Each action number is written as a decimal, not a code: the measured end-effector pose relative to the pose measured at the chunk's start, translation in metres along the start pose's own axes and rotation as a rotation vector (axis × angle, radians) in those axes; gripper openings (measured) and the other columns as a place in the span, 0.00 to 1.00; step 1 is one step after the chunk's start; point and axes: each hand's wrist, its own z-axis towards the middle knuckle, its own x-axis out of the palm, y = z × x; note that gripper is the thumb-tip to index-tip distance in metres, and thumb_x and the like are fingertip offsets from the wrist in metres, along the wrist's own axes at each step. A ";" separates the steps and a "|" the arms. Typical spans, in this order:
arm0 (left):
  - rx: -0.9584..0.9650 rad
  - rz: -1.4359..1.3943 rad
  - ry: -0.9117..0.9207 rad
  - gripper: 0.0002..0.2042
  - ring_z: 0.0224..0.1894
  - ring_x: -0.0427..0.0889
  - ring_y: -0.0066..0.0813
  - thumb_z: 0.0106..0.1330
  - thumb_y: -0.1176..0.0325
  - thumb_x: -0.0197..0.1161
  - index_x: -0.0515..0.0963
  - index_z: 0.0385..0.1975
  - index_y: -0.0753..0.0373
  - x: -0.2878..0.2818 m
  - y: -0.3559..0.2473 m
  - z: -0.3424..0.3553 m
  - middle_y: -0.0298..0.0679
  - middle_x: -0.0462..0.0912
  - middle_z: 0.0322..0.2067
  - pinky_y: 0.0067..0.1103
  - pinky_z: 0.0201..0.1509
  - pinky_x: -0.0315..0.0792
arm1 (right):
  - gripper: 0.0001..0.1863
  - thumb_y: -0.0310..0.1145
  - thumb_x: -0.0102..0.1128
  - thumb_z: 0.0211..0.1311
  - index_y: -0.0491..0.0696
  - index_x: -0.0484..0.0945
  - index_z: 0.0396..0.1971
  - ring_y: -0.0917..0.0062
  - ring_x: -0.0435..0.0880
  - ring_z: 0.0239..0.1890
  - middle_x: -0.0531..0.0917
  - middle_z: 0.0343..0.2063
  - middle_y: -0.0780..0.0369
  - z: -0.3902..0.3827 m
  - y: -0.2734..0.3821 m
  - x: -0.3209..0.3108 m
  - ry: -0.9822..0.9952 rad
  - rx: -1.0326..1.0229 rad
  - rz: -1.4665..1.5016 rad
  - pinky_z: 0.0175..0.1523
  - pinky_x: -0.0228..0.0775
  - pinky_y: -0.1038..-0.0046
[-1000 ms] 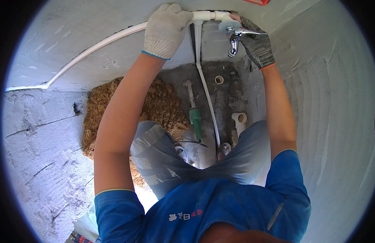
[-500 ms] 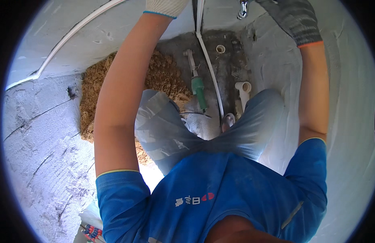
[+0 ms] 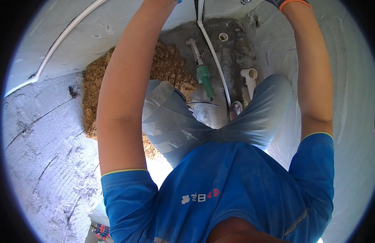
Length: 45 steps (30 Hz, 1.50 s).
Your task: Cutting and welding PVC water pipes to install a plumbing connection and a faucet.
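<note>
Both my forearms reach up to the top edge of the view. My left hand is past that edge; only a sliver of its blue glove cuff point(image 3: 179, 1) shows. Of my right hand point(image 3: 275, 2), a bit of dark glove and its orange cuff remain in sight, with the fingers cut off. Left of it, a shiny metal fitting point(image 3: 245, 1) pokes in at the top edge. What either hand holds or touches is out of sight.
A green-bodied power tool point(image 3: 204, 77) lies on the floor beside a heap of brown sand point(image 3: 169, 65). White pipe point(image 3: 213, 52) runs down the corner and along the floor. An open pipe stub point(image 3: 223, 37) and a white pipe fitting point(image 3: 250, 77) stand by my knee.
Both hands have moved up, and the gloves have mostly left the view. The floor and the metal fitting sit higher in the picture now.
</note>
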 end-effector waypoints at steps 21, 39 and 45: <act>0.060 -0.185 0.044 0.10 0.48 0.76 0.46 0.59 0.69 0.62 0.80 0.39 0.63 -0.043 -0.020 -0.045 0.45 0.80 0.41 0.35 0.54 0.71 | 0.39 0.63 0.64 0.51 0.49 0.74 0.56 0.58 0.81 0.51 0.81 0.50 0.51 -0.261 0.075 0.318 0.914 0.169 0.681 0.56 0.71 0.64; -0.203 -0.412 0.387 0.13 0.47 0.78 0.47 0.53 0.76 0.66 0.78 0.39 0.64 -0.172 -0.077 -0.250 0.44 0.78 0.44 0.37 0.51 0.74 | 0.23 0.49 0.70 0.46 0.49 0.83 0.39 0.62 0.85 0.39 0.86 0.36 0.53 -0.275 0.110 0.380 0.806 0.546 1.140 0.46 0.74 0.63; -0.433 -0.502 0.566 0.08 0.46 0.79 0.48 0.57 0.75 0.64 0.78 0.36 0.65 -0.221 -0.099 -0.245 0.44 0.80 0.41 0.37 0.50 0.74 | 0.17 0.45 0.69 0.48 0.49 0.83 0.34 0.73 0.84 0.25 0.84 0.22 0.61 -0.294 0.063 0.267 0.966 0.632 1.292 0.31 0.73 0.67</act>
